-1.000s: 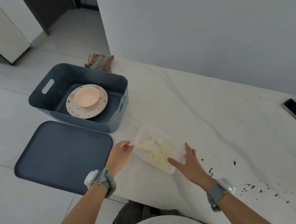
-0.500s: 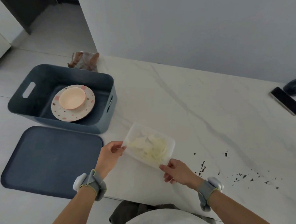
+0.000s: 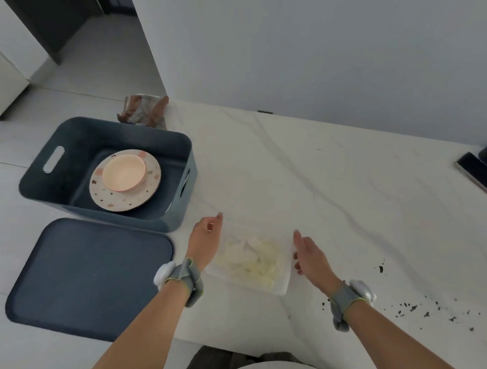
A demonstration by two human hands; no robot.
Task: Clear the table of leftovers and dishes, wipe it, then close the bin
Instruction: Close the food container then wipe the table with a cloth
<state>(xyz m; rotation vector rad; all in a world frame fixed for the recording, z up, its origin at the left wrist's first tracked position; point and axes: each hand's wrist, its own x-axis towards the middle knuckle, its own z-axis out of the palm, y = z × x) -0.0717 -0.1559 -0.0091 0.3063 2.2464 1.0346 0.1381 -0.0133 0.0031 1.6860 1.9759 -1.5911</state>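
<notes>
— How far along?
— Plate [image 3: 125, 181] and bowl [image 3: 124, 172] are binned. My left hand [image 3: 204, 240] and right hand [image 3: 309, 257], both spread wide, flank the leftovers tray [image 3: 251, 260] (gripping nothing); crumbs [image 3: 427, 309] remain unwiped, lid [image 3: 88, 277] off.

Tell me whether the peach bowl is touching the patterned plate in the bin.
Touching. The head view shows the peach bowl sitting directly on the patterned plate, whose rim rings it, inside the bin.

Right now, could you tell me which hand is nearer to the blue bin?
Left. The left hand hovers just beside the blue bin, near its front right corner. The right hand is farther off, beyond the clear container of leftovers.
</notes>
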